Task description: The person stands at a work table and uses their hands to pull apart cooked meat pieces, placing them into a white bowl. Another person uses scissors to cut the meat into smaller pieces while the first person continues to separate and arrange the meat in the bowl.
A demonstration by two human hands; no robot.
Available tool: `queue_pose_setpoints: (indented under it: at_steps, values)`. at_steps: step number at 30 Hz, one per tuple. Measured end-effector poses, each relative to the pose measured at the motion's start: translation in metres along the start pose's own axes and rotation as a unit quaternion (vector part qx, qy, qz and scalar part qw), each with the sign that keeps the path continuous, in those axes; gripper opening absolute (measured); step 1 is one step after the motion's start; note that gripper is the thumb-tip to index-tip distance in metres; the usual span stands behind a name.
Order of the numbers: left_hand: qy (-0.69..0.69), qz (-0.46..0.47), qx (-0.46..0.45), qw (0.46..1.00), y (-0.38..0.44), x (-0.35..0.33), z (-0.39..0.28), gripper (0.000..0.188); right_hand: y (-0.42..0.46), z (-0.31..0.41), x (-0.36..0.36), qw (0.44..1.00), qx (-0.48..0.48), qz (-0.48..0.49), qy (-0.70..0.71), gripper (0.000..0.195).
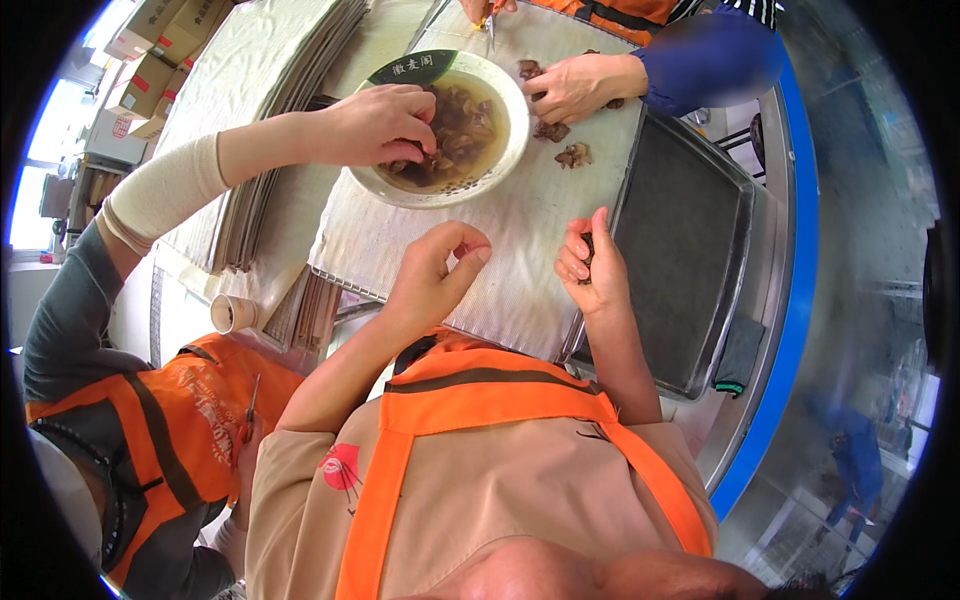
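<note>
My left hand (442, 274) hovers over the near part of the cloth-lined mesh rack (517, 277), thumb and index tips together, with nothing visible between them. To its right, my right hand (596, 262) has its fingers curled around a dark, wet food piece (586, 256), mostly hidden in the palm. Beyond my left hand stands a white bowl (516, 142) with brown soaked pieces (480, 124) in yellowish liquid; its rim bears writing. A co-worker's hand (382, 127) reaches into it from the left. Brown pieces (574, 156) lie on the cloth right of the bowl.
Another person's hand (577, 86) touches pieces at the upper right. Scissors (489, 26) are in a hand at the top; the left co-worker holds scissors (253, 405) low. A dark metal tray (682, 255) lies right, stacked lined racks (232, 112) left, a paper cup (234, 313) below them.
</note>
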State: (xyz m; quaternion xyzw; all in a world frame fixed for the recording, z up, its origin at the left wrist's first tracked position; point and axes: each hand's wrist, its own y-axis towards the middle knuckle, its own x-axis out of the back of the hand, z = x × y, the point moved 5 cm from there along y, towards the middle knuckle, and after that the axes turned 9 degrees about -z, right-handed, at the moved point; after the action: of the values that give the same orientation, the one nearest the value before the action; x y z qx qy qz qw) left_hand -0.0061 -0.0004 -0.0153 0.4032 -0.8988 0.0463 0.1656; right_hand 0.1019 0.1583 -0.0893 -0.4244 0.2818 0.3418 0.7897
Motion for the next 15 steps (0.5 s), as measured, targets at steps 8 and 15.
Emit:
queue_pose_setpoints:
  at_steps: [8,15]
  values:
    - [0.015,-0.01,-0.005,1.0,0.004,-0.001,-0.003,0.009,0.004,0.007,-0.007,0.994,0.023,-0.036,-0.096,0.023]
    - [0.013,-0.001,0.024,1.0,0.0,-0.004,-0.001,0.008,0.017,0.016,-0.02,0.988,0.044,-0.051,-0.139,0.024]
